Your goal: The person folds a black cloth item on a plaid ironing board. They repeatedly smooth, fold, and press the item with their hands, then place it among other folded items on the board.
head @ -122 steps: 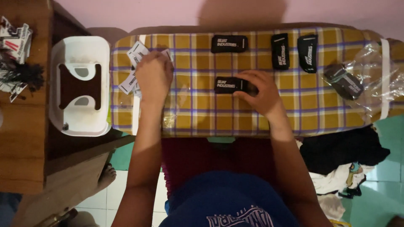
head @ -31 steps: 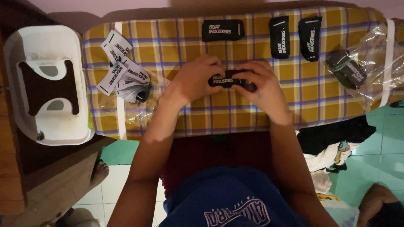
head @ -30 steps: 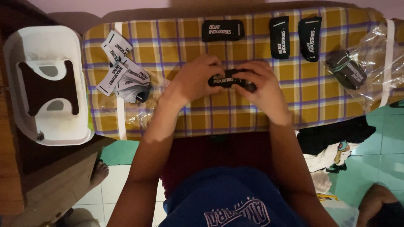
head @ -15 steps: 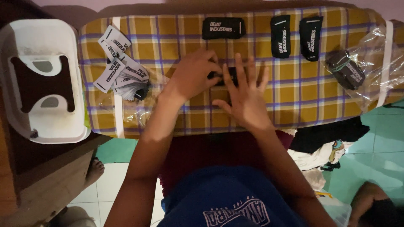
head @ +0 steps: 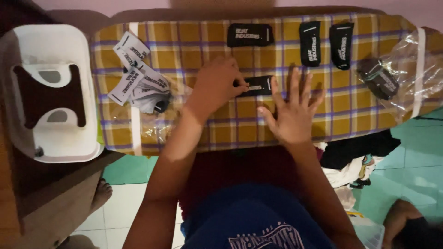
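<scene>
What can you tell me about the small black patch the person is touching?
The black patch is a small flat rectangle, apparently fabric, with pale lettering. It lies lengthwise on the yellow checked cloth. The left hand pinches its left end; the right hand lies spread flat just below and right of it.

I'm looking down over a yellow plaid bench (head: 207, 133), with teal floor tiles (head: 415, 161) glowing dimly below, a pink wall (head: 138, 4) running ahead, and a wooden cabinet (head: 50, 207) sitting left.
</scene>
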